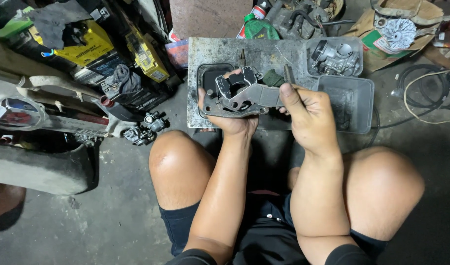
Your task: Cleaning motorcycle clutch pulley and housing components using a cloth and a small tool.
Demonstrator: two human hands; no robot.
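Observation:
My left hand grips a dark metal engine part with a round opening, holding it up above my knees. My right hand holds the grey flat arm of the same part, with a thin metal tool poking up between its fingers. Both hands are over the near edge of a worn metal plate that lies on the floor.
Two grey plastic trays sit at the right of the plate, one holding a carburettor. A green bottle stands behind. Yellow batteries and motorcycle parts crowd the left. A black cable coil lies at right.

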